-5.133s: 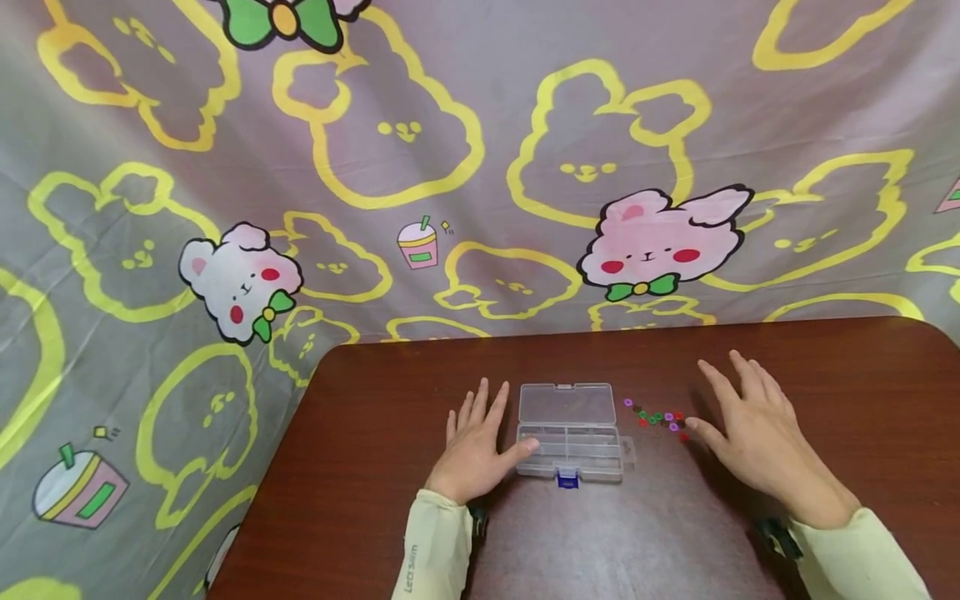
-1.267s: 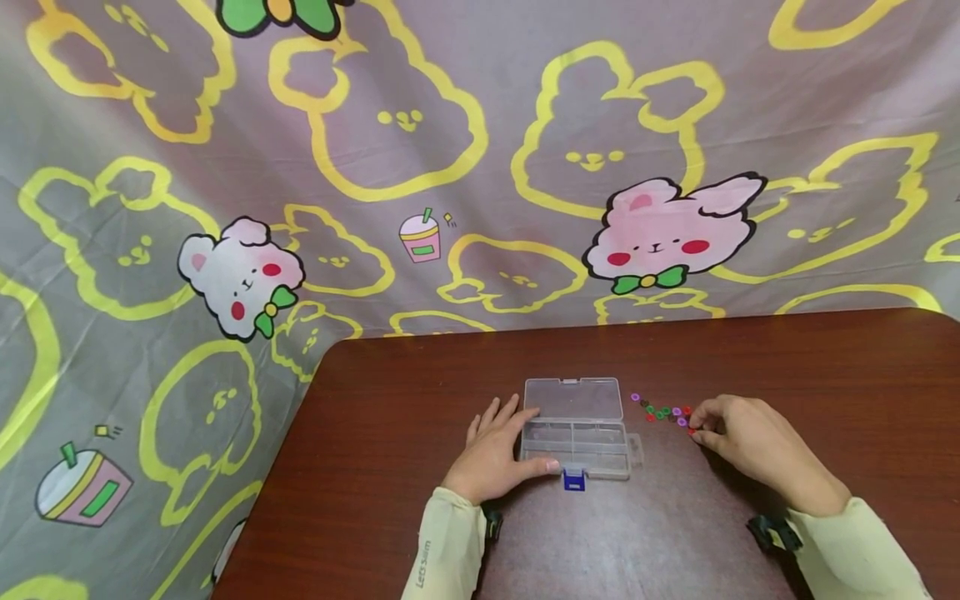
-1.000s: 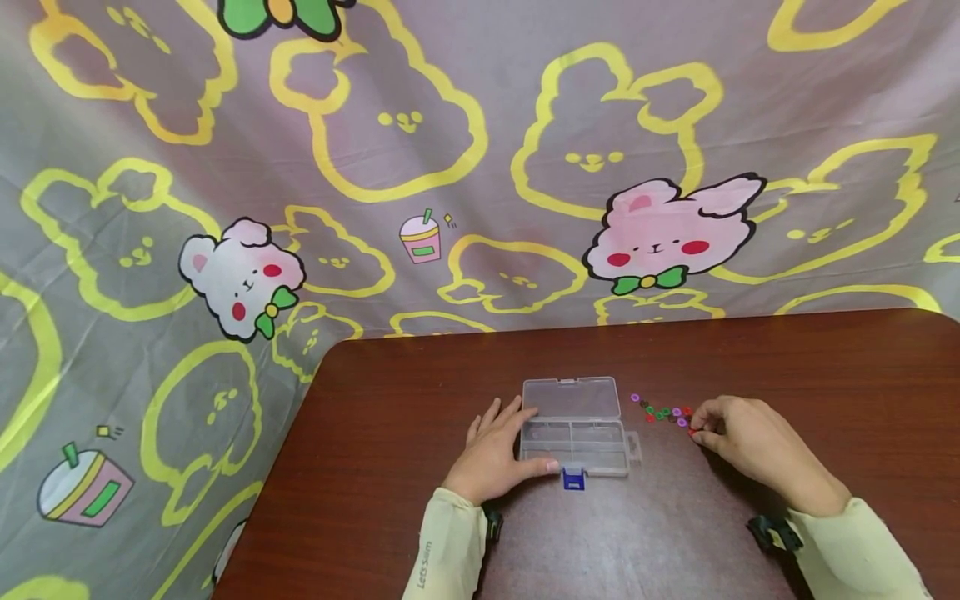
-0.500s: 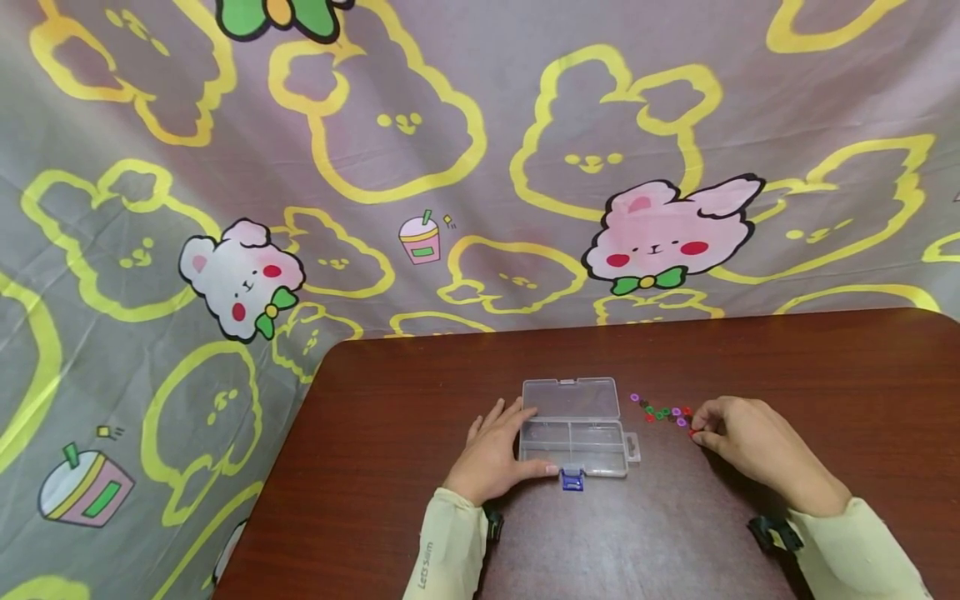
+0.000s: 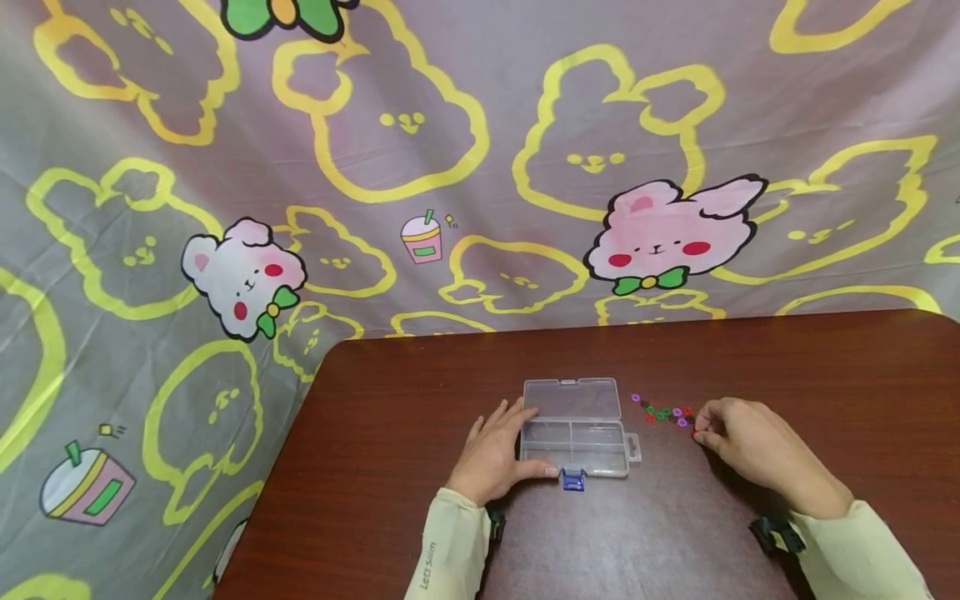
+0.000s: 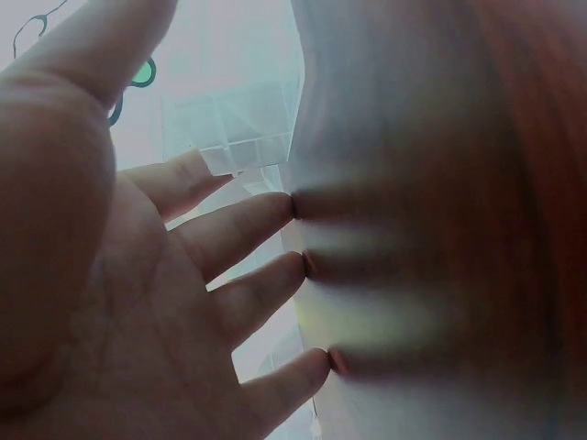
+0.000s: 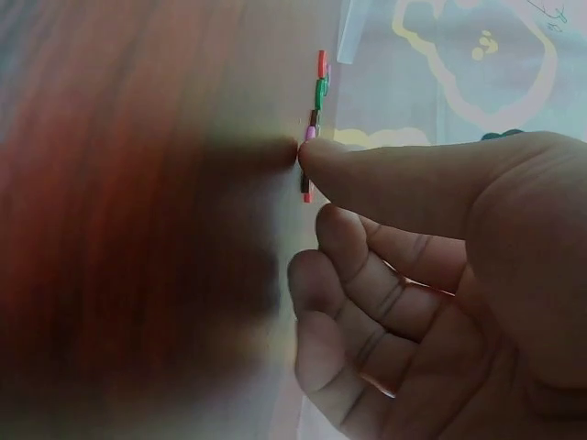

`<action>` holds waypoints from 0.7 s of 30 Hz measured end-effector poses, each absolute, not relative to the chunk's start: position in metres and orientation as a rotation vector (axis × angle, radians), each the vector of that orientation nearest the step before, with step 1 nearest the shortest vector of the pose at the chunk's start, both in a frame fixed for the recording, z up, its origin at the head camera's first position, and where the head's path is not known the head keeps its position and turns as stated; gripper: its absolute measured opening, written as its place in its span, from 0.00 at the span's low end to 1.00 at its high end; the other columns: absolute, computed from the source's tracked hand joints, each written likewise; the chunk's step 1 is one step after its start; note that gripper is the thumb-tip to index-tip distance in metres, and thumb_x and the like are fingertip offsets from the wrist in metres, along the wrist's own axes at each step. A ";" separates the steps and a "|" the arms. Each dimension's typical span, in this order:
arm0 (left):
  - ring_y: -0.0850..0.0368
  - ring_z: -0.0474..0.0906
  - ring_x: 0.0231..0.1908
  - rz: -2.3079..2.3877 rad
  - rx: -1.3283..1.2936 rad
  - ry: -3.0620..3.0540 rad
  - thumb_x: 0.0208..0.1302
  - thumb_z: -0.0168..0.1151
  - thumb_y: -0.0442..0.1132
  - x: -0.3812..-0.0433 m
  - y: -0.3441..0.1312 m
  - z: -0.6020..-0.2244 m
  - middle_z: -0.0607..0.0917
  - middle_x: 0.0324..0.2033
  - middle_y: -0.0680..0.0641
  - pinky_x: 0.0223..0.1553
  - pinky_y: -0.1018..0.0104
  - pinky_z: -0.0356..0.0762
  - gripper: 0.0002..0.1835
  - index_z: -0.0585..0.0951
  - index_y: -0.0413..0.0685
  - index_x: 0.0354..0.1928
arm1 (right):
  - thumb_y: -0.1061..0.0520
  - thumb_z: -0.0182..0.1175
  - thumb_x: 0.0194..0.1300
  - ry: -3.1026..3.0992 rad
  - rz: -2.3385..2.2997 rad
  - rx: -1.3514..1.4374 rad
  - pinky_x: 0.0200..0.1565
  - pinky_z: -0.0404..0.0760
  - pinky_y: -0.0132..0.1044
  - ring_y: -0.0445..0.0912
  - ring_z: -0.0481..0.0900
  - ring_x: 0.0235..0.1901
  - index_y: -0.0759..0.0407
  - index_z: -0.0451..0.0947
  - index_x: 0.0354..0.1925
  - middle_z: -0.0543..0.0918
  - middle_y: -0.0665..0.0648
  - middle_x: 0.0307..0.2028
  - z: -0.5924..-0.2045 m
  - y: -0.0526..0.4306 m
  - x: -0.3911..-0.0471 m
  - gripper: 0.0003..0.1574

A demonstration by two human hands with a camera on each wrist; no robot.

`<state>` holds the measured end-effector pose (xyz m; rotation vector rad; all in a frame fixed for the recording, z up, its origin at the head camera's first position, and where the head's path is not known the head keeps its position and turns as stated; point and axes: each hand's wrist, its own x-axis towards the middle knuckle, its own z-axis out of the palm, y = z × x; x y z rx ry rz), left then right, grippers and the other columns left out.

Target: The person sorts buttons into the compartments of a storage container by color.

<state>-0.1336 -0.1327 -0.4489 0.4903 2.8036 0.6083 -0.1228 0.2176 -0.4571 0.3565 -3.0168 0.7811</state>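
A clear plastic compartment box (image 5: pixel 597 460) lies on the table with its lid (image 5: pixel 572 398) folded back and a blue latch (image 5: pixel 573 481) at its front. My left hand (image 5: pixel 489 454) rests at the box's left side, fingers extended. Its thumb lies along the front edge and its index fingertip overlaps the lid; in the left wrist view the other fingertips touch the table. My right hand (image 5: pixel 750 437) is bent down at the right end of several small ring-shaped beads (image 5: pixel 663 414). Its thumb and index finger pinch a red ring-shaped bead (image 5: pixel 695 433) at the tabletop.
The beads are purple, green, red and dark, strung out loosely right of the box. A hanging tab (image 5: pixel 633 447) juts from the box's right side. Behind the brown table (image 5: pixel 420 392) hangs a patterned curtain (image 5: pixel 517 275).
My right hand has come down from above the table, its fingers bent in, and the red bead has shifted slightly right. My left thumb has moved to the box's front edge.
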 end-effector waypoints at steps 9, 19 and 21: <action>0.48 0.51 0.77 0.619 0.486 2.800 0.52 0.70 0.68 -0.133 -0.132 -0.449 0.61 0.76 0.48 0.74 0.39 0.48 0.50 0.67 0.58 0.75 | 0.61 0.70 0.60 -2.994 0.767 0.351 0.26 0.69 0.39 0.41 0.69 0.24 0.52 0.79 0.28 0.74 0.45 0.23 -0.456 0.217 -0.122 0.09; 0.49 0.50 0.77 0.618 0.484 2.798 0.52 0.70 0.68 -0.133 -0.131 -0.449 0.61 0.76 0.48 0.74 0.39 0.48 0.49 0.67 0.58 0.75 | 0.61 0.70 0.60 -2.993 0.776 0.332 0.27 0.70 0.40 0.42 0.69 0.24 0.54 0.79 0.28 0.75 0.46 0.24 -0.455 0.214 -0.119 0.09; 0.48 0.50 0.77 0.619 0.486 2.797 0.52 0.70 0.68 -0.133 -0.132 -0.449 0.61 0.76 0.48 0.74 0.39 0.48 0.49 0.67 0.58 0.75 | 0.61 0.70 0.60 -2.993 0.779 0.327 0.26 0.69 0.39 0.42 0.69 0.24 0.54 0.79 0.28 0.74 0.46 0.24 -0.455 0.214 -0.119 0.09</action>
